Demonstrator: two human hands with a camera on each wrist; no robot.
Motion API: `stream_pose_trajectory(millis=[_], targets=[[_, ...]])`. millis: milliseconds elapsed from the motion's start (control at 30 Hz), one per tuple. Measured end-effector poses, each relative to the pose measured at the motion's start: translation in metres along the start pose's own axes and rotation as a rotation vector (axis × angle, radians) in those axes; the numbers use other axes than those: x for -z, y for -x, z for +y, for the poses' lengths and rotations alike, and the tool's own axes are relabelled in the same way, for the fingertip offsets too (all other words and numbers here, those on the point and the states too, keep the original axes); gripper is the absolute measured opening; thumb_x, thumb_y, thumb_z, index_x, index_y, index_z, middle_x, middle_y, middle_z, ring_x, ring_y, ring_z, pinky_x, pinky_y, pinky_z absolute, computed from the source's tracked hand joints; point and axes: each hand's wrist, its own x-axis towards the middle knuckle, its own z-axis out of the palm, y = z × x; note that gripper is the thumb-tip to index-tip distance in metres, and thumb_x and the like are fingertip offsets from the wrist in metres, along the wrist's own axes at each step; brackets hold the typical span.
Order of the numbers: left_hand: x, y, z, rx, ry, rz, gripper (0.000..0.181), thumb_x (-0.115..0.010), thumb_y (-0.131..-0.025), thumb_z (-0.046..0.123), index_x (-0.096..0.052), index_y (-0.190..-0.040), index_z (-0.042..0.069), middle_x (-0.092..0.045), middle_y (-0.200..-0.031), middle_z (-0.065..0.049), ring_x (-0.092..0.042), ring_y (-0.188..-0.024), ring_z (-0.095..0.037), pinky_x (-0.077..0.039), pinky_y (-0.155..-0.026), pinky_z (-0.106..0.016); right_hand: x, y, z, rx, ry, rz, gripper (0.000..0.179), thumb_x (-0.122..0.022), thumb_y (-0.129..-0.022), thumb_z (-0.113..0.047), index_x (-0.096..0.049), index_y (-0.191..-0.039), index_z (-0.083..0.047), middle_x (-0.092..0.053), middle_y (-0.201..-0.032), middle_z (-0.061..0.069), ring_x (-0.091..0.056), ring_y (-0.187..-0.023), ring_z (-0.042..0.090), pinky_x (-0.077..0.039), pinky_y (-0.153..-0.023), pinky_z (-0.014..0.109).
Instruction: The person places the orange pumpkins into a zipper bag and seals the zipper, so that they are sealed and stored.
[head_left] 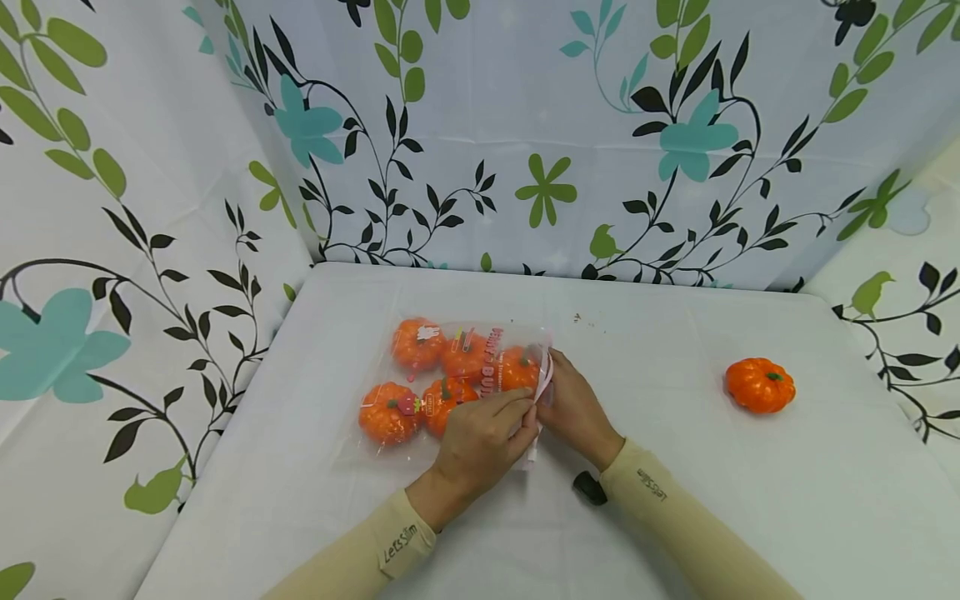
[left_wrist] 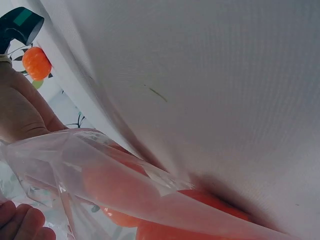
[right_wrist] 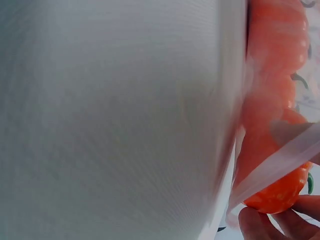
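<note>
A clear plastic zip bag (head_left: 420,454) with pink print lies flat at the table's middle, several small orange pumpkins (head_left: 389,413) inside it. My left hand (head_left: 480,442) pinches the near part of the bag's pink-white mouth edge at its right end. My right hand (head_left: 576,410) holds the same end from the right, its fingers partly hidden behind the plastic. In the right wrist view, fingertips (right_wrist: 252,222) touch a pumpkin (right_wrist: 280,192) near the bag's mouth strip. The left wrist view shows the left fingers (left_wrist: 22,222) beside the crumpled clear plastic.
Another orange pumpkin (head_left: 760,386) sits on the white-covered table (head_left: 825,500) to the right, outside the bag. A small black device (head_left: 589,488) is at the right wrist. Patterned curtains (head_left: 480,142) stand at the back and sides.
</note>
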Motion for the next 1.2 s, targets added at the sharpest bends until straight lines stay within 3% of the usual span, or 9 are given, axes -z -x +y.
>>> stream_pose_trajectory(millis=[233,433,533,700,800,967,1200], targets=[[-0.001,0.001,0.001,-0.012,0.0,-0.02,0.008,-0.075,-0.082,0.009,-0.077,-0.089,0.005,-0.076,-0.094,-0.004,-0.074,-0.084,-0.013,-0.059,-0.077,-0.024,-0.003,0.0,0.001,-0.005,-0.076,-0.007,0.076,-0.082,-0.084,-0.012,-0.043,-0.147,0.002,-0.056,-0.14,0.017,-0.057,-0.127,0.031,-0.045,-0.107,0.048],[-0.003,0.003,0.001,-0.004,-0.013,-0.028,0.009,-0.075,-0.081,0.009,-0.078,-0.089,0.006,-0.076,-0.094,-0.002,-0.074,-0.084,-0.012,-0.059,-0.076,-0.024,0.006,0.011,0.007,-0.057,-0.078,-0.009,0.08,-0.086,-0.08,-0.018,-0.047,-0.149,-0.005,-0.048,-0.151,0.013,-0.047,-0.138,0.032,-0.04,-0.11,0.053],[-0.003,0.003,0.001,0.005,-0.021,-0.034,0.01,-0.077,-0.08,0.01,-0.078,-0.09,0.006,-0.076,-0.095,-0.003,-0.074,-0.084,-0.013,-0.059,-0.076,-0.024,0.014,0.02,0.01,-0.047,-0.035,0.032,0.069,-0.086,-0.082,-0.024,-0.057,-0.142,-0.008,-0.051,-0.149,0.008,-0.05,-0.135,0.03,-0.047,-0.104,0.051],[-0.002,0.002,0.0,0.007,-0.024,-0.04,0.013,-0.08,-0.078,0.011,-0.078,-0.09,0.005,-0.077,-0.094,-0.004,-0.075,-0.083,-0.014,-0.059,-0.073,-0.024,0.022,0.038,0.011,-0.012,-0.004,0.12,0.032,-0.082,-0.086,-0.026,-0.074,-0.114,-0.012,-0.072,-0.111,-0.003,-0.067,-0.103,0.016,-0.057,-0.084,0.043],[-0.002,0.0,-0.001,0.009,-0.029,-0.038,0.011,-0.078,-0.08,0.011,-0.078,-0.09,0.005,-0.077,-0.093,-0.004,-0.075,-0.082,-0.013,-0.059,-0.071,-0.023,0.023,0.043,0.006,-0.01,-0.017,0.086,0.023,-0.078,-0.09,-0.03,-0.076,-0.108,-0.015,-0.073,-0.1,-0.009,-0.067,-0.093,0.011,-0.057,-0.081,0.042],[0.0,-0.003,-0.001,0.002,-0.039,-0.049,0.01,-0.077,-0.082,0.011,-0.078,-0.09,0.005,-0.077,-0.095,-0.004,-0.075,-0.085,-0.013,-0.059,-0.072,-0.024,0.02,0.044,-0.003,-0.058,-0.05,0.001,0.032,-0.071,-0.095,-0.036,-0.075,-0.115,-0.012,-0.074,-0.11,-0.005,-0.068,-0.105,0.016,-0.056,-0.089,0.046],[0.002,-0.004,0.001,0.008,-0.027,-0.088,0.014,-0.077,-0.085,0.011,-0.079,-0.096,0.005,-0.077,-0.1,-0.005,-0.075,-0.091,-0.015,-0.059,-0.078,-0.027,0.018,0.038,-0.004,-0.041,-0.065,-0.035,0.025,-0.07,-0.096,-0.023,-0.073,-0.118,-0.012,-0.073,-0.112,-0.001,-0.068,-0.104,0.022,-0.056,-0.084,0.043]])
